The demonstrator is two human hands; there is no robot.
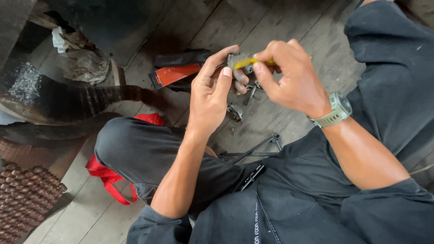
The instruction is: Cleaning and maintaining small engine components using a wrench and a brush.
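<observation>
- Black clothes (316, 199) on the person's lap and legs are closest to us, at the bottom of the picture.
- Far left, a brown bumpy mat made of round beads (22, 194) lies on the grey wooden plank floor (307, 31).
- Above it sits a big dark dirty metal part (54, 97) with a ribbed end, and a crumpled plastic bag (83, 63) is behind it.
- A red cloth bag with straps (106, 176) pokes out from under the bent knee.
- An orange and black flat tool (174, 72) lies on the floor, just beyond the hands.
- The left hand (212, 92) is held up over the floor. Its thumb and first finger are pinched together on a small grey metal part (244, 70). The other fingers are curled in beside it.
- That small part is up in the air between the two hands, not on the floor.
- Below the hands, a small round shiny metal piece (235, 112) and some thin metal bits (253, 92) lie on the planks.
- A thin black metal rod frame (255, 149) lies near the person's leg.
- The right hand (291, 77) is closed tight around a small brush with a yellow handle (253, 62). The bristles touch the grey part.
- A green wrist watch (337, 110) is on the right wrist.
</observation>
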